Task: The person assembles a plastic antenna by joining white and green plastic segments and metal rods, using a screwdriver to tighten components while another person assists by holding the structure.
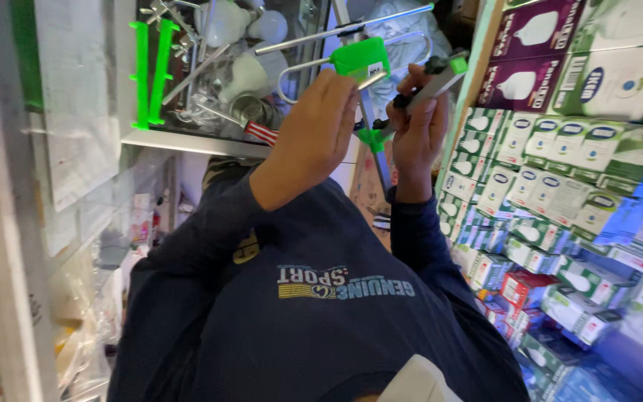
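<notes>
Both hands (left (314, 134), right (417, 123)) grip a green-and-metal tool (362, 59) beside stacked bulb boxes (552, 193)

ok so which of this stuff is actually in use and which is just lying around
In hand: green plastic block on a bent metal rod in the left hand; grey bar-shaped tool with a green tip in the right hand.
Lying about: loose white bulbs; upright green plastic strips; stacked green and white bulb boxes.

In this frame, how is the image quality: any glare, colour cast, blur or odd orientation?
Head view: appears upside down; strong blue cast washes the stacked bulb boxes lower right; left glass shelving is pale and soft; both hands, left and right, on the green-and-metal tool are fairly sharp.
</notes>
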